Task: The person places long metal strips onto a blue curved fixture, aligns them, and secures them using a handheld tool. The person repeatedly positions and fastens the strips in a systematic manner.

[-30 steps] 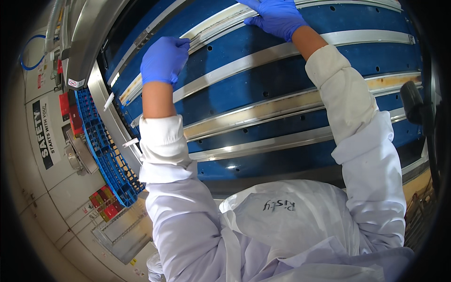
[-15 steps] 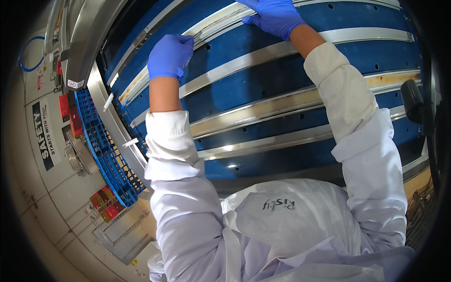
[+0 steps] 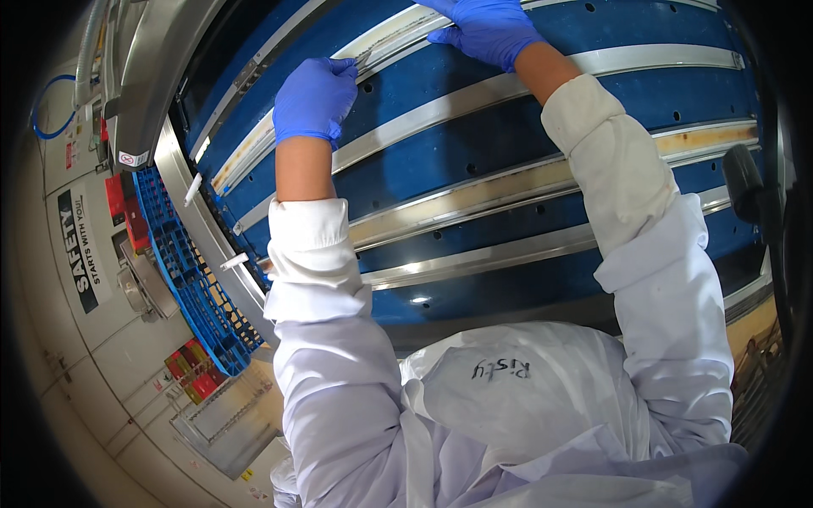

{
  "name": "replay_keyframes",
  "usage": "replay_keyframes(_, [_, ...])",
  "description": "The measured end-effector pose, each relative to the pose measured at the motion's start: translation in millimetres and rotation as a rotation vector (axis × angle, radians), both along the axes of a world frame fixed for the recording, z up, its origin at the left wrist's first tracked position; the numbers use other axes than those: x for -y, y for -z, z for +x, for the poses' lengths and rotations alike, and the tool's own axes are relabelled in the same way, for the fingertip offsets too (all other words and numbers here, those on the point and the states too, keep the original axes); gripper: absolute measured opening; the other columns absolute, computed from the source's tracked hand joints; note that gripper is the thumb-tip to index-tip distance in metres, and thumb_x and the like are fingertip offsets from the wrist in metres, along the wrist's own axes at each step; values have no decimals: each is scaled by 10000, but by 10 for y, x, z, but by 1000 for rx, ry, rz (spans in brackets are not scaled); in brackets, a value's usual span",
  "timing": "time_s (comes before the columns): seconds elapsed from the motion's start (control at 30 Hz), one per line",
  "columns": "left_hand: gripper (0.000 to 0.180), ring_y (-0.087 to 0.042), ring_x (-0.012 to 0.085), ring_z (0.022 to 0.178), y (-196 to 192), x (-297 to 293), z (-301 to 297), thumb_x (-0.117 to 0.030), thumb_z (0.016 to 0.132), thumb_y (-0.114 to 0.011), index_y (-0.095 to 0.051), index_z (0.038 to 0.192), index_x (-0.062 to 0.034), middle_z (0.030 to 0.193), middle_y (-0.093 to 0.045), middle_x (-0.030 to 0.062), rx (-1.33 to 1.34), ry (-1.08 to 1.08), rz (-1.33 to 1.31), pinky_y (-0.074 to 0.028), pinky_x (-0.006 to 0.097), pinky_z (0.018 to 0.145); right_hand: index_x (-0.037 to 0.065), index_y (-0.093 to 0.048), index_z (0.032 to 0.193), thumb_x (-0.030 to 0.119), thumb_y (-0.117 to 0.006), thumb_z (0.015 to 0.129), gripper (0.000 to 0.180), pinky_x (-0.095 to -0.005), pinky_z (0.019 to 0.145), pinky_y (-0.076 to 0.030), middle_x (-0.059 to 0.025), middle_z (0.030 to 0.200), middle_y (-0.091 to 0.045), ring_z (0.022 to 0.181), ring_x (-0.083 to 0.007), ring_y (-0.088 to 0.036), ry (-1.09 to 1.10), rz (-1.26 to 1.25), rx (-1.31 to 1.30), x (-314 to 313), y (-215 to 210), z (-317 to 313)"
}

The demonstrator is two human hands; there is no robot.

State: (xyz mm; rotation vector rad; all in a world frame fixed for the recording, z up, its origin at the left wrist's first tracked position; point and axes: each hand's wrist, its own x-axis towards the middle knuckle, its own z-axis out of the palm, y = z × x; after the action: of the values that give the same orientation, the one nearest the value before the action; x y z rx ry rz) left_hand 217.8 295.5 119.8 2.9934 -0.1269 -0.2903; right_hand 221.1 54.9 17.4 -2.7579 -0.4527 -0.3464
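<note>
My left hand, in a blue glove, is closed in a pinch on a small thin metal blade-like tool. Its tip lies against a stained metal rail at the far side of a blue panel. Farther right, my right hand, gloved the same way, lies over that rail with its thumb apart from the stretched fingers. The top edge of the picture cuts off part of its fingers. Whether the right fingers press on the rail or hover just over it, I cannot tell.
Several more metal rails cross the panel, some with brown stains. A metal frame with white pegs borders it on the left, beside a blue plastic pallet. A dark post stands at the right.
My left hand has shifted slightly right along the rail with the metal tool. My right hand has moved a little left, so the two hands are closer together.
</note>
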Motion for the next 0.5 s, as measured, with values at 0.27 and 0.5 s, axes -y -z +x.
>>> replay_keyframes(0.27, [289,-683,328,906,-32,113,22,-391,882,-656,-754,1050,-177,948,-720,144,-15,-56,14,-526,384,816,241,-424,1468,463,-553,924,602,-520,1188,-162,-66,1506,-434,1428,-351,-309,11,-3,-11,-18,-29,9])
replay_keyframes(0.5, [309,-692,303,857,16,143,11,-401,898,-656,-751,1060,-155,894,-711,165,26,-8,14,-525,377,788,235,-425,1464,460,-548,927,595,-518,1190,-155,-72,1492,-442,1436,-341,-290,11,-22,-57,1,-49,0])
